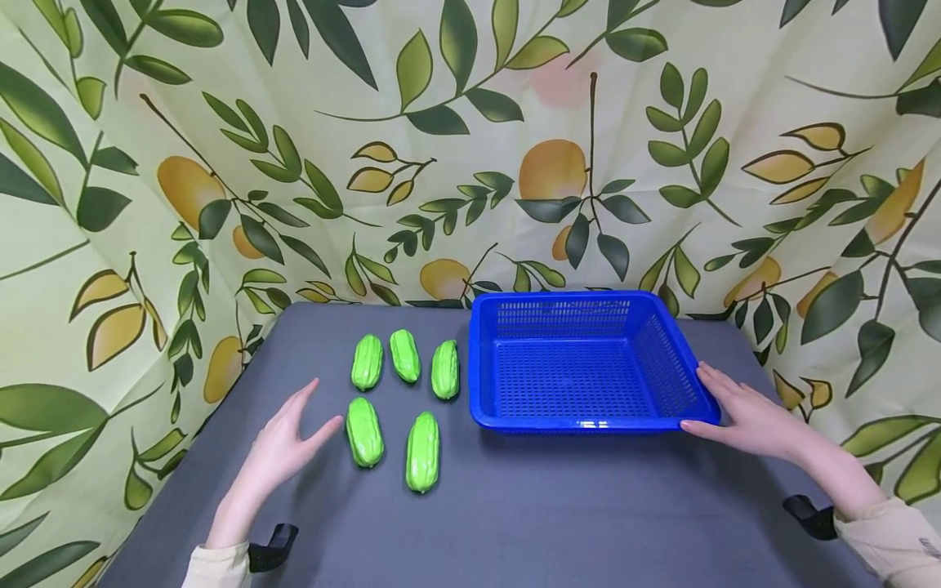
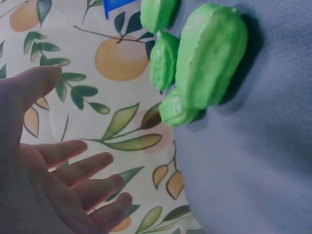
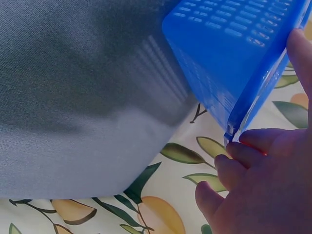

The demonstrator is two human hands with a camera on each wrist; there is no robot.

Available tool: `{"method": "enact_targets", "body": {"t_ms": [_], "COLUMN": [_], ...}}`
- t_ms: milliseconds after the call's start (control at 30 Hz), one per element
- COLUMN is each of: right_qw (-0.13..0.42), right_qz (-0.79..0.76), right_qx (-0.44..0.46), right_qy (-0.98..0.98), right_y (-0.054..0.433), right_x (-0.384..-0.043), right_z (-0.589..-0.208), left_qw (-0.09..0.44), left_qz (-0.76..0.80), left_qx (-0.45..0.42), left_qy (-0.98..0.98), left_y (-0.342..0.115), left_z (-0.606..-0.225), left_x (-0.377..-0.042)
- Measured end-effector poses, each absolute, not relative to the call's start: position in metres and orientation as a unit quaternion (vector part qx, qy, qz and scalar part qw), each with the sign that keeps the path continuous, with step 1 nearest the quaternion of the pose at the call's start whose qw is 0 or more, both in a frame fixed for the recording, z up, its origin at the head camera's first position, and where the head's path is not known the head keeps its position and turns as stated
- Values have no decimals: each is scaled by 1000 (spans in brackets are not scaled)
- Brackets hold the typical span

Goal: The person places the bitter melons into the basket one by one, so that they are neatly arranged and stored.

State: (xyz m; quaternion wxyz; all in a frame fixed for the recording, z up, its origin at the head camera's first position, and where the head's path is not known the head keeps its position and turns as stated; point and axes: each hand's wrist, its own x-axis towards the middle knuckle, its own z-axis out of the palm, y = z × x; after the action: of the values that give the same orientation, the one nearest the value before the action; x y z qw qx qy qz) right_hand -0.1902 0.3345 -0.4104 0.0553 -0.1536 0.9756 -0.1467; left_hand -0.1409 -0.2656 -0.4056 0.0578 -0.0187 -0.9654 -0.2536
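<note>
Plainly, right hand [image 1: 750, 415] touches blue basket [image 1: 581, 425], sleeve marking [image 1: 930, 546] unreadable.

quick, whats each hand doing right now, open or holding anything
Left hand: open, holding nothing, near a green vegetable.
Right hand: open, touching the blue basket.

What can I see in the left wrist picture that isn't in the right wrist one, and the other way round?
Only the left wrist view: the left hand, fingers spread, and four green vegetable-shaped pieces. Only the right wrist view: the right hand, touching the blue basket. Both: the basket (just a sliver on the left), grey table and fruit-print cloth.
</note>
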Motion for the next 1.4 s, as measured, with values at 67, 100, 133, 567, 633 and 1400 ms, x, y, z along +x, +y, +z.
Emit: {"method": "enact_targets", "body": {"t_ms": [67, 100, 133, 567, 633, 1400], "right_qw": [58, 61, 63, 78, 79, 87], "right_qz": [-149, -150, -151, -164, -167, -176], "right_qx": [-152, -151, -149, -144, -144, -142], "right_qy": [975, 975, 975, 973, 972, 970], "right_y": [335, 336, 336, 337, 337, 338], "right_x": [-190, -190, -190, -191, -191, -192], "right_z": [-411, -412, -412, -413, -414, -414], "left_qw": [48, 42, 34, 7, 0, 30], "left_qz": [-246, -242, -240, -250, -252, -260], "left_qx": [-13, -11, -9, 3, 13, 72], "left_qy": [-968, -969, -970, -968, -968, -962], "left_y": [-262, -261, -258, -238, -237, -224], "left_z": [-407, -408, -410, -423, -425, -456], "left_x": [-138, -136, -135, -131, -130, -126]}}
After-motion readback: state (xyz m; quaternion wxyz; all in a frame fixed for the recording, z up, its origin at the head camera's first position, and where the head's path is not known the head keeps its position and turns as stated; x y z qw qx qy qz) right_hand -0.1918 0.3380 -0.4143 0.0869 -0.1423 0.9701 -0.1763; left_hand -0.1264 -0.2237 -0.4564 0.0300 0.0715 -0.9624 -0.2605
